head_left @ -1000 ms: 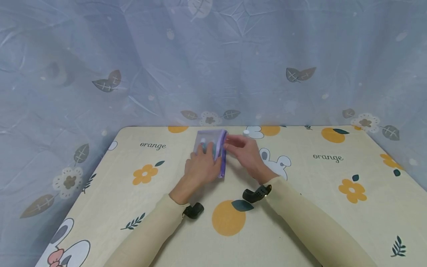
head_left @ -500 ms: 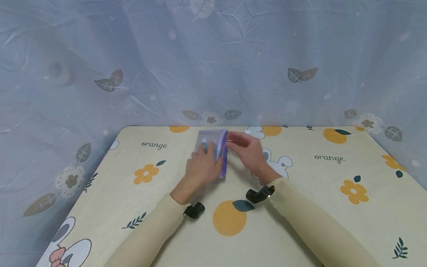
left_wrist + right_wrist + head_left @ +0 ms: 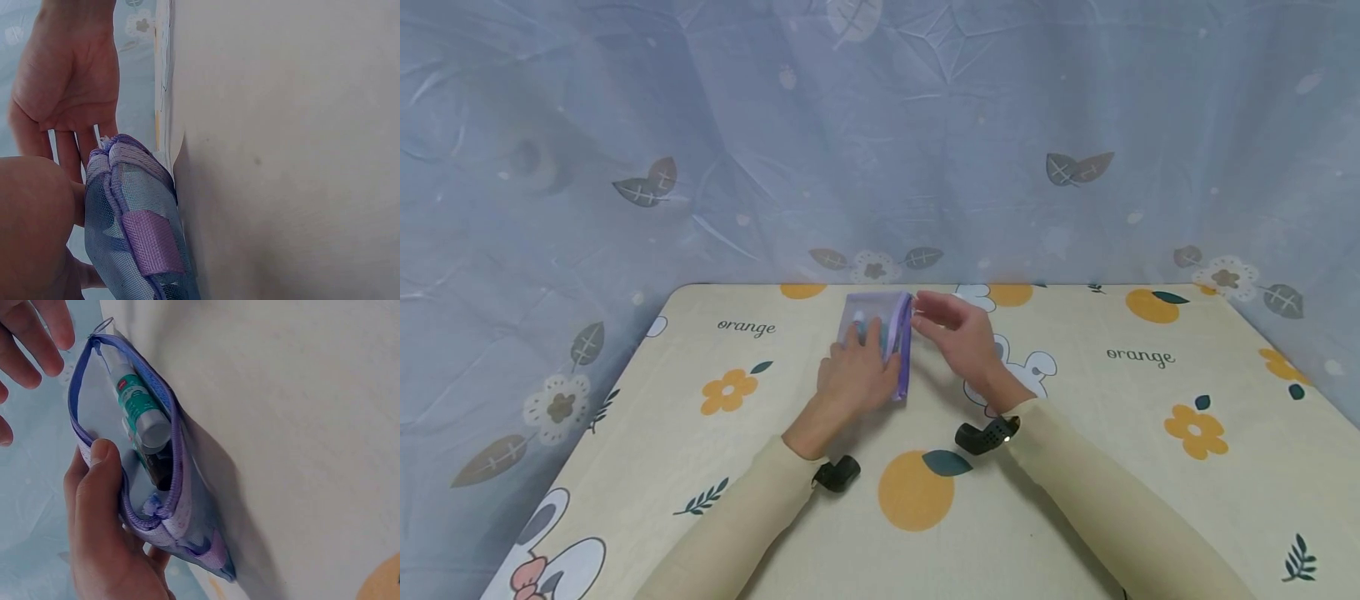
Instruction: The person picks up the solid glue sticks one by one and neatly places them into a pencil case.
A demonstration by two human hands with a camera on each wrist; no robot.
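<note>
A purple-edged mesh zipper pouch point(image 3: 904, 350) stands on the table in the head view, its mouth facing right. My left hand point(image 3: 859, 375) holds it, fingers over the mesh side. In the right wrist view the thumb point(image 3: 103, 469) pinches the rim of the unzipped mouth. Inside lie a green and white glue stick point(image 3: 139, 403) and a dark-ended item point(image 3: 161, 472) whose kind I cannot tell. Beside the mouth my right hand point(image 3: 958, 333) holds nothing, its fingers extended and apart from the rim in the right wrist view.
A cream tablecloth point(image 3: 1037, 517) with printed oranges, flowers and rabbits covers the table. Behind it hangs a grey-blue patterned curtain point(image 3: 880, 167). Black wrist cameras point(image 3: 988, 435) sit on both wrists.
My right hand has shifted slightly right and away from the pouch's mouth. A small white thing beyond that hand is now hidden. The left hand and pouch have stayed nearly still.
</note>
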